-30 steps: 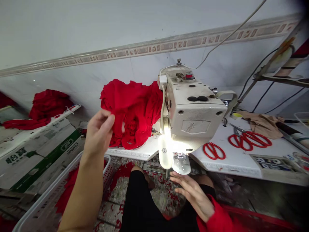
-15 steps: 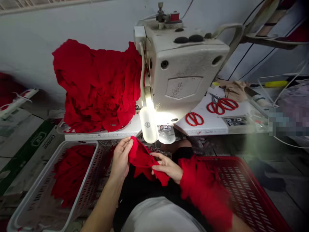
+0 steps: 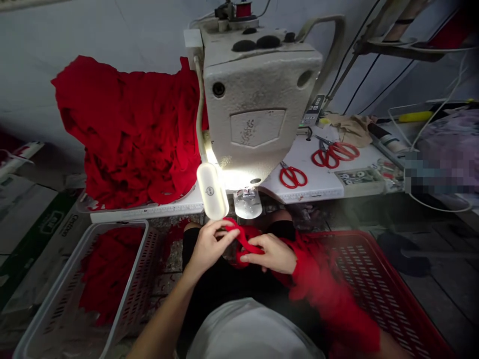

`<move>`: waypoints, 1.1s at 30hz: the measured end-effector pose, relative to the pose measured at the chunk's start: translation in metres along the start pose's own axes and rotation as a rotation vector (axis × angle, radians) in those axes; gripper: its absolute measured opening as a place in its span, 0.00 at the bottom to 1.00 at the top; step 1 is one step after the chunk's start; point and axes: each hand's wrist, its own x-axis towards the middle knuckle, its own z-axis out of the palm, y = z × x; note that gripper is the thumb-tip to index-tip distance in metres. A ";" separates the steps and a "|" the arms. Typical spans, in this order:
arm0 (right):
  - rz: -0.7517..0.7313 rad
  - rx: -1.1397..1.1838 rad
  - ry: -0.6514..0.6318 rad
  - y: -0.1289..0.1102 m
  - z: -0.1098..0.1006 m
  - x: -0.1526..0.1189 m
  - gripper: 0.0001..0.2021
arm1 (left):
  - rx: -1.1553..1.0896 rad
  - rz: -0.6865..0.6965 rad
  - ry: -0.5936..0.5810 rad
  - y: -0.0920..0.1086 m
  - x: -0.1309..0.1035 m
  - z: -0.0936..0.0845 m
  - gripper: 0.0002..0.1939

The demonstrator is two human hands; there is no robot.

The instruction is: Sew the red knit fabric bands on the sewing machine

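Note:
Between my hands is a red fabric piece (image 3: 245, 243), bunched into a narrow strip with a fold hanging below. My left hand (image 3: 212, 244) pinches its left end between thumb and fingers, just under the lamp. At its other end, my right hand (image 3: 274, 254) grips the cloth, thumb against fingers. More red fabric (image 3: 333, 294) is bunched around my right forearm. The sewing machine (image 3: 258, 99) stands ahead, its lamp (image 3: 212, 192) lit beside the small sewing bed (image 3: 247, 204). Both hands are in front of and below that bed.
A tall heap of red fabric (image 3: 130, 129) sits left of the machine. A white basket (image 3: 129, 289) holds red pieces; a red basket (image 3: 377, 279) stands at right. Red-handled scissors (image 3: 294, 177) and more scissors (image 3: 335, 153) lie on the white tabletop (image 3: 310, 192).
The fabric piece has gone from spread out to bunched narrow. My left hand has moved right, closer to my right hand. The view has shifted, so the machine appears further left.

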 end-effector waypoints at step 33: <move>-0.267 0.111 0.514 -0.054 -0.034 -0.028 0.13 | 0.421 0.687 -0.016 0.024 0.004 -0.020 0.15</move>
